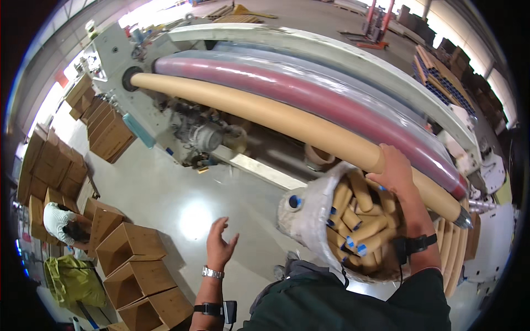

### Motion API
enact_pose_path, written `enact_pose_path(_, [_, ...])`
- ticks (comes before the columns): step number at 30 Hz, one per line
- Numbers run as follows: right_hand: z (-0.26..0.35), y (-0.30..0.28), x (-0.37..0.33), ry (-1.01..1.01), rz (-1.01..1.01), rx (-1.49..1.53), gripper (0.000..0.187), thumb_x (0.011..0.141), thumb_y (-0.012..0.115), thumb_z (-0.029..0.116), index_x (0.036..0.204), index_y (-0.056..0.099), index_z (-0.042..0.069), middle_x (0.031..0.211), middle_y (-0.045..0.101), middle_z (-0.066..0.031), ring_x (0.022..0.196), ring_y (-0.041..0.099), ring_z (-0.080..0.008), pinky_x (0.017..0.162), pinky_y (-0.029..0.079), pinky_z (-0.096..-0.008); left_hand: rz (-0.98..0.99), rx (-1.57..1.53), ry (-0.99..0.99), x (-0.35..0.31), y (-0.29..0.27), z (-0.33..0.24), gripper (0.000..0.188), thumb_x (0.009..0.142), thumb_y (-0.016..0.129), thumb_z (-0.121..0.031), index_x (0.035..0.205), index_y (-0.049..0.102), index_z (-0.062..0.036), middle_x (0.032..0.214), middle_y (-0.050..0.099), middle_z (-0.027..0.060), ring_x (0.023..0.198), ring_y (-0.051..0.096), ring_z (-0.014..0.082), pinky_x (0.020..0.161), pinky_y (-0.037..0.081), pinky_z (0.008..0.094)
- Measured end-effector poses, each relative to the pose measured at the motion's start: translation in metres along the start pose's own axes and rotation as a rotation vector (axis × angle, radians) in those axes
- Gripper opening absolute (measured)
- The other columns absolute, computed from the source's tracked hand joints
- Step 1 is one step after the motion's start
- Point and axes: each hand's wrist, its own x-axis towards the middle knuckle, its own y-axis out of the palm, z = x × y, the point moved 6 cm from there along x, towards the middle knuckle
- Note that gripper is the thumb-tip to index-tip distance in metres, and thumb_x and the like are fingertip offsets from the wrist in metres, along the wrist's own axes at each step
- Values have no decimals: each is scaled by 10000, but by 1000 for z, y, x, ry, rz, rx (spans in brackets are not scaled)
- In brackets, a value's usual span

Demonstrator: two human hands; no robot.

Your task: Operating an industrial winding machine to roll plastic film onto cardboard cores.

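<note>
A long tan cardboard tube (265,113) lies across the front of a machine, running from a dark round hub at the far left to a metal tip at the near right. My right hand (396,171) is wrapped over this tube toward its right part, thumb on the near side. By my right forearm stands a white sack (306,223) filled with short cardboard tube pieces (370,227), some with blue ends. With fingers apart and nothing in it, my left hand (221,245) hangs in the air over the floor, left of the sack.
Behind the tube lies a film-wrapped red roll (298,83) in the white machine frame (331,48). Open cardboard boxes (135,243) line the lower left, where another person (69,223) bends beside a yellow-green bag (74,281). Long tubes (450,259) lie right of the sack.
</note>
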Motion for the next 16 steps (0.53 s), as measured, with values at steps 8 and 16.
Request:
enact_pose_path(8, [200,7,148,-169,103,213,748,647,757,414,1219,498,7,1138,578,-202,1076,546,-354,916,431,-426,-319,-82,-2,198,-156,113,542,744,706,-8,1248,512,-49,1195,570,120,1004,611,228,850,501,345])
enact_pose_path(16, [370,21,273,-230,288,256,775,714,720,465,1297,446,34,1236,525,-247,1174,485,-403,994,387,-469,-668,-270,-142,383,-332,245,550,831,649,-65,1338,436,-47,1280,522,150,1064,574,245,856,500,337])
